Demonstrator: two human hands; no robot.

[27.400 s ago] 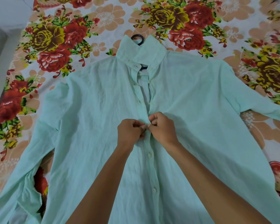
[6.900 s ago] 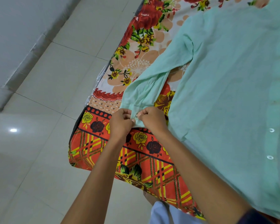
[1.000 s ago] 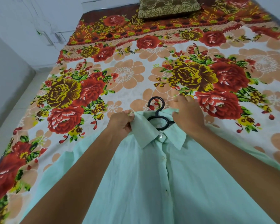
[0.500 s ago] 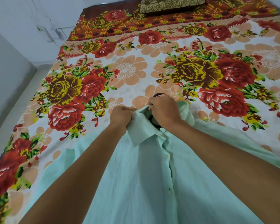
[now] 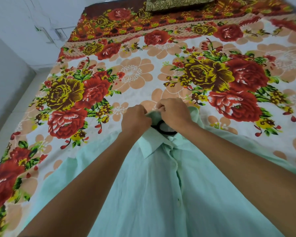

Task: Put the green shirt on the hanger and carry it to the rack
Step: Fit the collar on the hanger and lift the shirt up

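The pale green shirt (image 5: 154,190) lies buttoned and face up on the bed, collar pointing away from me. A black hanger (image 5: 162,130) sits inside it; only a curved piece shows in the neck opening, and its hook is hidden under my hands. My left hand (image 5: 135,119) pinches the left side of the collar. My right hand (image 5: 173,112) is closed over the back of the collar just beside it, knuckles up. Both hands nearly touch above the neck opening.
The bed is covered by a floral sheet (image 5: 130,76) with red and yellow roses. A brown patterned pillow (image 5: 178,3) lies at the head. A white wall (image 5: 24,17) and a strip of pale floor (image 5: 12,106) run along the left side.
The hanger's hook, which stood clear above the collar a second ago, is now covered. My right hand moved left onto the collar back, and both hands have bunched the collar together.
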